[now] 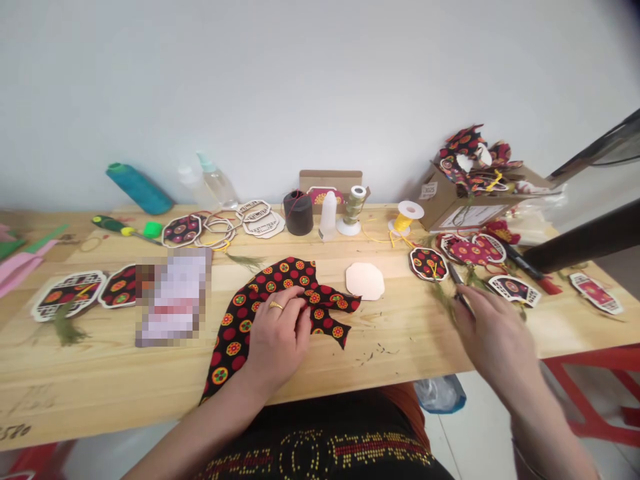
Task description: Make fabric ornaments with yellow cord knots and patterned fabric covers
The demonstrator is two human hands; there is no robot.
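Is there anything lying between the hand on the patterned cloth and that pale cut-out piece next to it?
Nothing visible does. The left hand rests on the cloth, and the cut-out lies just past the cloth's right edge, with only bare table and a few thread scraps between. The right hand is off to the other side.

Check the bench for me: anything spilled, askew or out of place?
Mostly tidy. Small dark snippings lie scattered on the wooden table beside the patterned fabric under the left hand, and the cardboard box overflows with finished pieces.
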